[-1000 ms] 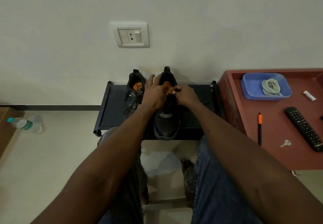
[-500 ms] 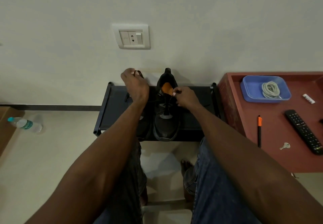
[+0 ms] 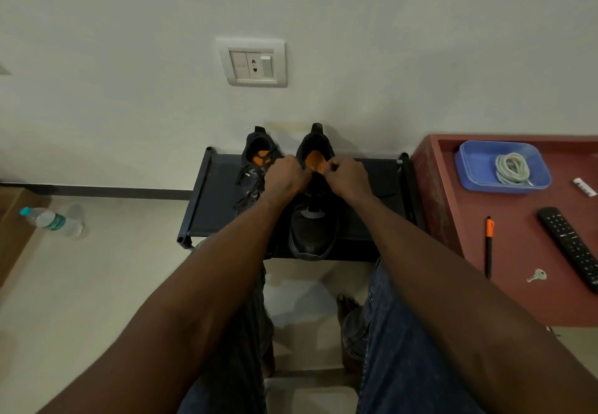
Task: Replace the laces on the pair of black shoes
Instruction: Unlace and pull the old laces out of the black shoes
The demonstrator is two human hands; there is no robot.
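Black rack (image 3: 220, 206): both hands (image 3: 318, 176) curled, pinching right shoe (image 3: 312, 219) collar.

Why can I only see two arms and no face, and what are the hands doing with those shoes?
The camera sits on the person's head and looks down, so you see what they see: their own arms and knees. Two black shoes stand on a low black rack against the wall. The left hand and the right hand are both curled at the collar of the right shoe, near its orange insole, seemingly working on its lace; the lace itself is too dark to make out there. The left shoe has loose black laces hanging. Beside the rack, a red table holds a blue tray with coiled pale laces, a pen, a key and a remote.
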